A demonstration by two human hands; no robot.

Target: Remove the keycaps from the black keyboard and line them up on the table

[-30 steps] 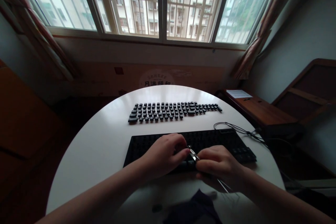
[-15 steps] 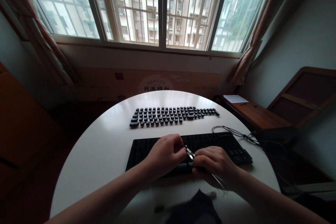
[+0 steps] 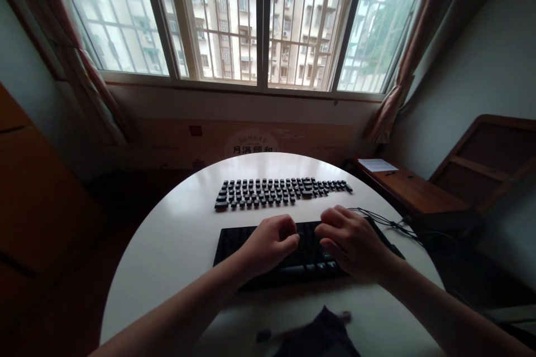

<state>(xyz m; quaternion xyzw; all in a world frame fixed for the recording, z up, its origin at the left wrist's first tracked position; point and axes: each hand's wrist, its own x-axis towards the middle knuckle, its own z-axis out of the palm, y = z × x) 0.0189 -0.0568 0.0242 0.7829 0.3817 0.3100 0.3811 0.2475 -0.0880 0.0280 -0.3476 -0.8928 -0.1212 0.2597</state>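
A black keyboard (image 3: 237, 237) lies on the round white table, with some keys showing along its near edge. My left hand (image 3: 272, 242) is over its middle, fingers curled in toward the thumb; whatever they hold is hidden. To the right, my right hand (image 3: 349, 240) bends its fingers above the keyboard's right half, and I cannot make out what is in them. A gap separates the two hands. Beyond the keyboard, many loose black keycaps (image 3: 262, 194) stand in rows.
On the white table (image 3: 159, 256), a dark cloth (image 3: 320, 337) lies near me, beside a small dark blurred object (image 3: 263, 336). A black cable (image 3: 389, 223) trails off the right edge. A wooden side table (image 3: 410, 187) bears a paper sheet (image 3: 377, 165).
My right hand has moved up and away from my left. The shiny metal tool and thin wires seen between and below the hands no longer show. The view has tilted slightly upward.
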